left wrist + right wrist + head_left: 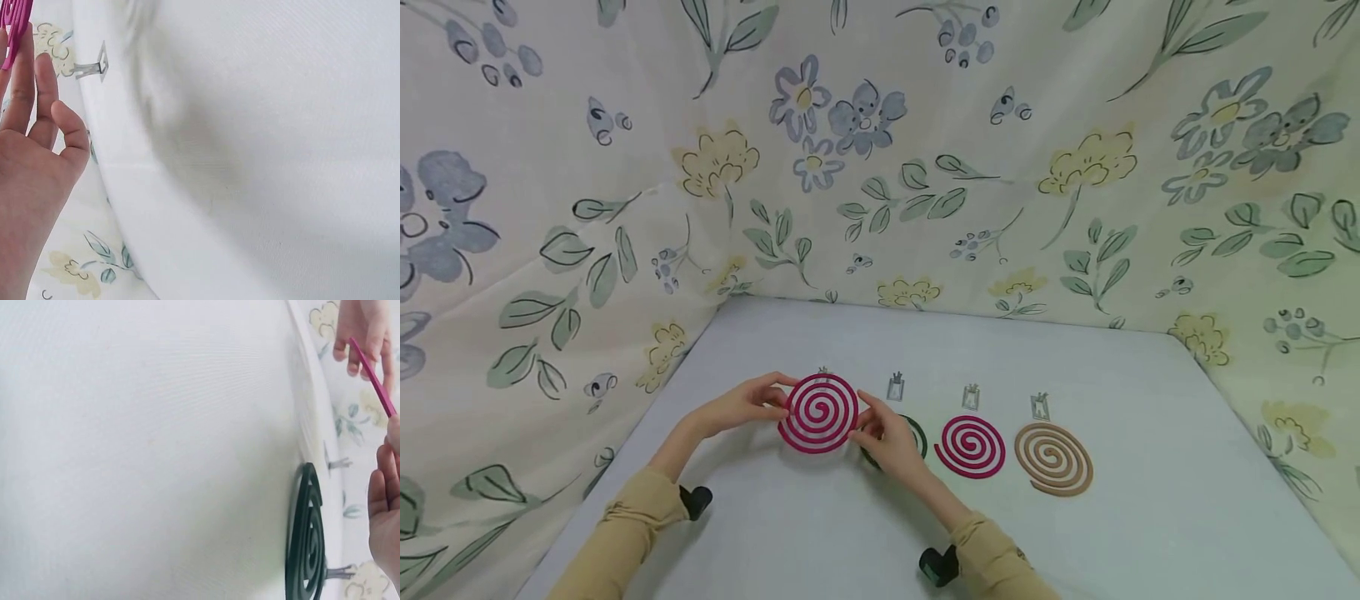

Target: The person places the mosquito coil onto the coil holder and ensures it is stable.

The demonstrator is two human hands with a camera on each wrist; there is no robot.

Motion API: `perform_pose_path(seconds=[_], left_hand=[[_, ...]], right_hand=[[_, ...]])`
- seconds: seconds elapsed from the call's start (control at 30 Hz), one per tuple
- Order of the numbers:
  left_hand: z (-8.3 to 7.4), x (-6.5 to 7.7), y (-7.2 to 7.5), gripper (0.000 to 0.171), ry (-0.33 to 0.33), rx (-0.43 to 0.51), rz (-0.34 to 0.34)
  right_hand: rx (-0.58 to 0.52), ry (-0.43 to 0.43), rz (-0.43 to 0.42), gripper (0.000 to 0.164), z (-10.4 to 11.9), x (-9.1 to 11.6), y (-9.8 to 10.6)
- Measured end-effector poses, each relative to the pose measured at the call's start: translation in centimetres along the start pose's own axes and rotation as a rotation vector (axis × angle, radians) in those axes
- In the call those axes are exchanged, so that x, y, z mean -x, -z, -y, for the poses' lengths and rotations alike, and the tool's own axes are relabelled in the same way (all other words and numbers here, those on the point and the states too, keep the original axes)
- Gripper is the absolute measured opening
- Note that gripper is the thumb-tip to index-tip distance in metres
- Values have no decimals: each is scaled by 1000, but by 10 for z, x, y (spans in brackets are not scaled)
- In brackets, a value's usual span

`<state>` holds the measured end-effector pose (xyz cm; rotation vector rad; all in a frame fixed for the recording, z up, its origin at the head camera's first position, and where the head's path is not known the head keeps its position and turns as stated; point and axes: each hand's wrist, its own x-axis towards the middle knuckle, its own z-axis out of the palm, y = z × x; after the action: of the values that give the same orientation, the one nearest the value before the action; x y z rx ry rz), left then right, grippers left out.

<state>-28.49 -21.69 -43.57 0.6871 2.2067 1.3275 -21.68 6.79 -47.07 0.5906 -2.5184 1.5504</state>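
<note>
A magenta mosquito coil [822, 410] is held up above the table, its spiral face toward the head camera. My left hand [741, 407] pinches its left edge between thumb and fingers. On the opposite edge, my right hand [891, 437] pinches it too. In the right wrist view the coil [374, 378] appears edge-on between both hands, raised off the table. Below and behind my right hand lies a dark green coil [306, 537], partly hidden by that hand in the head view. A small metal coil stand [823, 371] shows just behind the held coil, mostly covered by it.
A second magenta coil [970, 447] and a tan coil [1052, 460] lie to the right on the white table [820, 533]. Three more metal stands, including one [896, 387] behind the green coil, form a row behind the coils. Floral cloth [910, 233] hangs around the table.
</note>
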Motion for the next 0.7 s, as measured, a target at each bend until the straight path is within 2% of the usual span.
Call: perform_pose_path(seconds=[0.13, 0.37, 0.6, 0.7], left_hand=[[0, 1, 2, 51, 31, 59, -28], [-2, 2, 4, 55, 6, 139, -54], [-8, -1, 3, 57, -14, 210, -102], [-9, -2, 2, 57, -42, 247, -123]], right_hand=[[-57, -25, -27, 56, 3, -1, 6], [-222, -75, -40, 54, 7, -6, 15], [-329, -128, -47, 43, 38, -5, 28], [-361, -152, -63, 40, 42, -6, 29]])
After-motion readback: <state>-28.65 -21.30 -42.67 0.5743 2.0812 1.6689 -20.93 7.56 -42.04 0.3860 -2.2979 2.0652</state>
